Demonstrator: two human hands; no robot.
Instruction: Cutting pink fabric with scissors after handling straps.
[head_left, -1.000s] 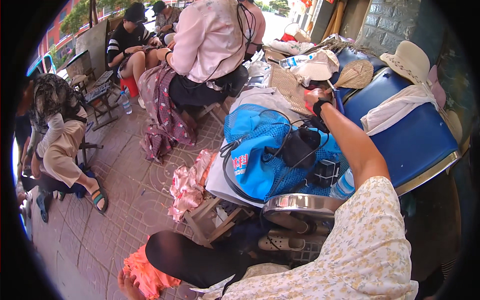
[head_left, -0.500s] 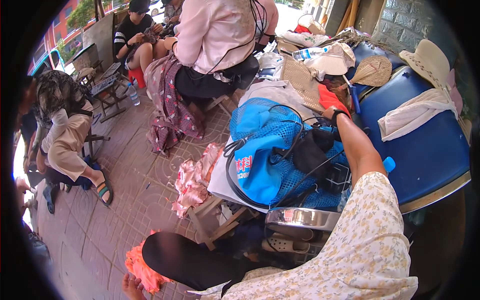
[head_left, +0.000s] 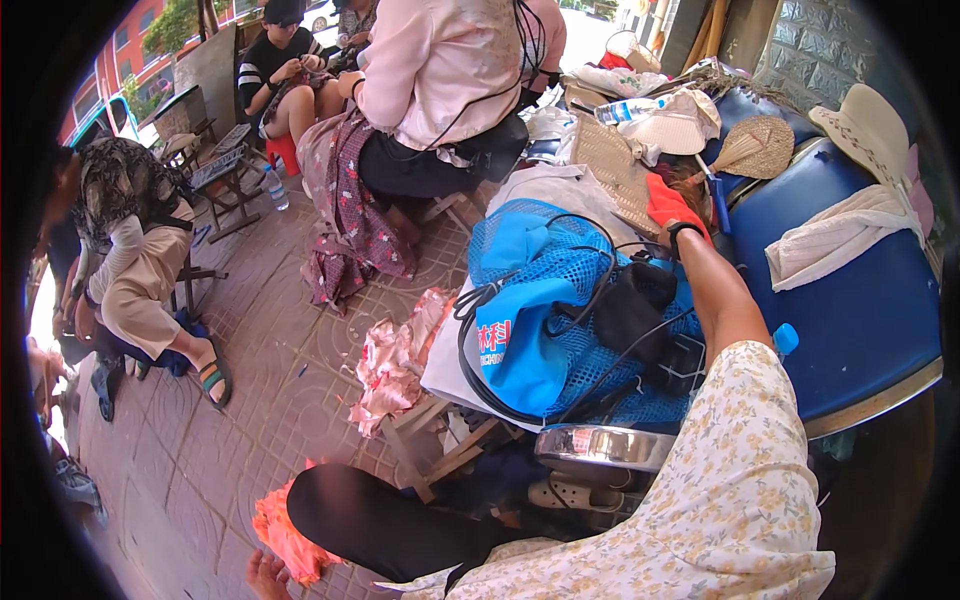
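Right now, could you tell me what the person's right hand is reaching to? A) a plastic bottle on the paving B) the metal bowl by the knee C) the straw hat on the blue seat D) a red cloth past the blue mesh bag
D: the right hand is stretched out over the blue mesh bag and lies on the red cloth, partly hidden by it, so the grip cannot be judged.

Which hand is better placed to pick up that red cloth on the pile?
Right. The right hand already rests on the red cloth; the left hand sits low by the orange cloth.
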